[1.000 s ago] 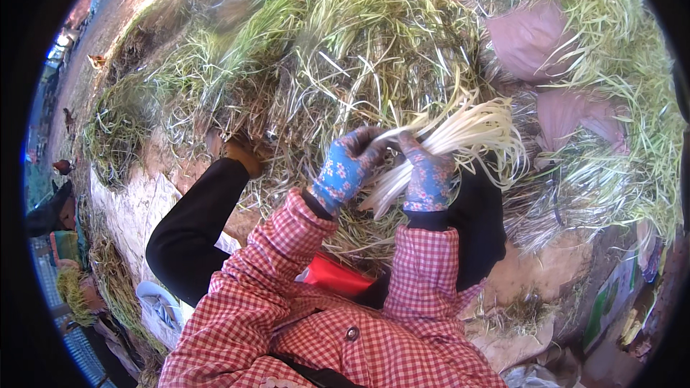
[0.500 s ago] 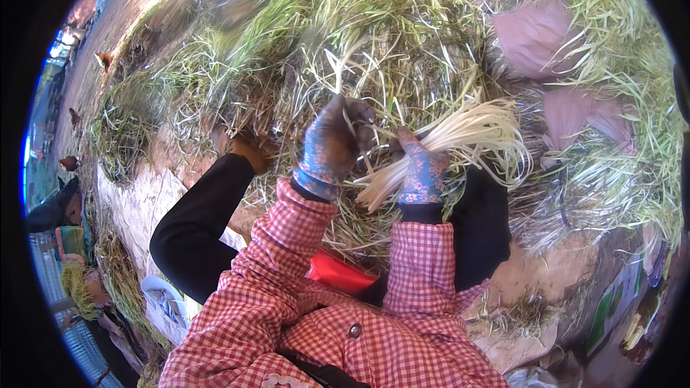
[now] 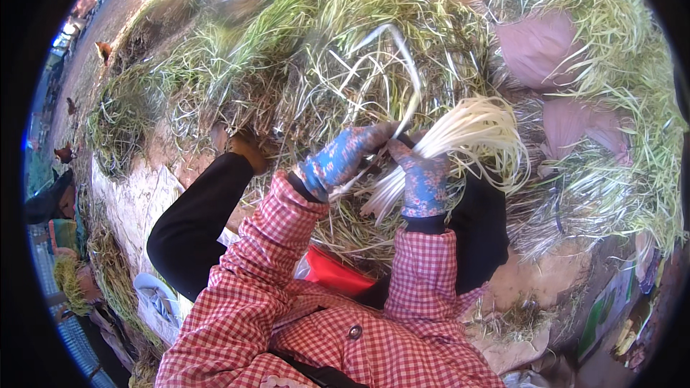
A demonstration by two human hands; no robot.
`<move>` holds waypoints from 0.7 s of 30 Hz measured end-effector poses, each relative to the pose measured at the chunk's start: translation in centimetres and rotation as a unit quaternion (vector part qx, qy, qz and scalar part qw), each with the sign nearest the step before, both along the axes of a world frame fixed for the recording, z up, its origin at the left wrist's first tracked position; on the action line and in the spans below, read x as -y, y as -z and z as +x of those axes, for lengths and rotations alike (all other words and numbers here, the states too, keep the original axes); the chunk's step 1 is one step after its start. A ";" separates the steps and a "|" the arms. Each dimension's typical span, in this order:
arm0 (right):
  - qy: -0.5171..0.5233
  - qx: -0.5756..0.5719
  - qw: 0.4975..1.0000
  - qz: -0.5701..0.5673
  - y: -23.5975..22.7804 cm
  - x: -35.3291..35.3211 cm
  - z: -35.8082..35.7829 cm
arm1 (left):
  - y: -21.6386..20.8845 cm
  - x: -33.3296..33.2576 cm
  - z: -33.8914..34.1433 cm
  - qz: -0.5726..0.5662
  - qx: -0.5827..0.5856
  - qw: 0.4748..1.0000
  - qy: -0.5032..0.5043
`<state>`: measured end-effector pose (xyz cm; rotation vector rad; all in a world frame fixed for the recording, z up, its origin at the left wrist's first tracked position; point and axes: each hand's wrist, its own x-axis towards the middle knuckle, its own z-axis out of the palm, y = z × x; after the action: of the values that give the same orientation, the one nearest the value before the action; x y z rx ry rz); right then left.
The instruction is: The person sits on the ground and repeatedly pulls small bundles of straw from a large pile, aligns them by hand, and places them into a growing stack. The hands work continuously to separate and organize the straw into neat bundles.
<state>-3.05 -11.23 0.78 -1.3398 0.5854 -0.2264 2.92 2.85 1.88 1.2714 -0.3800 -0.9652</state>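
Note:
A bundle of pale, thin leafy stalks (image 3: 478, 128), like blanched chives, lies across my right hand (image 3: 422, 176). Its fingers are wrapped round the bundle, whose cut-looking ends point down and left while the pale leaves fan out to the right. My left hand (image 3: 348, 154) is pinched beside it, with the fingertips close to the right thumb. From those fingertips a single pale stalk (image 3: 412, 79) rises and bends over to the left. Both hands wear blue flowered gloves with dark fingers. Beyond them spreads a heap of green and yellowish stalks (image 3: 323, 43).
At the right lies another heap of light green leaves (image 3: 625, 50), with pinkish cloth (image 3: 539, 49) showing among it. My dark-clothed legs bend on both sides of the hands. A shiny red thing (image 3: 336, 271) lies between them. A grey-white object (image 3: 157, 298) is at lower left.
My left hand has moved right and tilted toward my right hand. A pale stalk now stands up at its fingertips. The bundle stays in my right hand, slightly turned.

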 end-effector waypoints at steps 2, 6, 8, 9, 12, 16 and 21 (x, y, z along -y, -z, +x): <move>0.008 0.050 0.999 0.017 0.2 0.0 0.0 | 0.2 0.7 -0.9 -0.023 -0.005 0.999 -0.028; 0.028 0.022 0.995 0.096 -0.5 1.3 -0.2 | 1.4 -1.8 -2.7 0.038 0.035 0.997 -0.061; 0.108 0.074 0.979 0.155 -1.2 2.5 -0.1 | 2.6 -4.6 -3.2 0.065 0.001 0.997 -0.042; 0.144 0.110 0.969 0.167 -1.5 2.9 -0.1 | 3.5 -6.0 -3.6 0.078 0.007 0.996 -0.050; 0.212 0.102 0.959 0.157 -2.2 3.6 -0.5 | 6.8 -10.2 -3.8 0.135 -0.021 0.966 -0.219; 0.233 0.165 0.939 0.193 -2.5 3.8 -0.8 | 10.4 -13.1 -2.5 0.082 -0.068 0.885 -0.454; 0.255 0.196 0.925 0.202 -2.4 3.5 -0.9 | 12.4 -13.1 -0.8 0.064 -0.148 0.749 -0.642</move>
<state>-3.98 -14.76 3.21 -0.6929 0.5901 -0.7406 2.15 15.96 -10.57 1.1123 0.7907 0.0454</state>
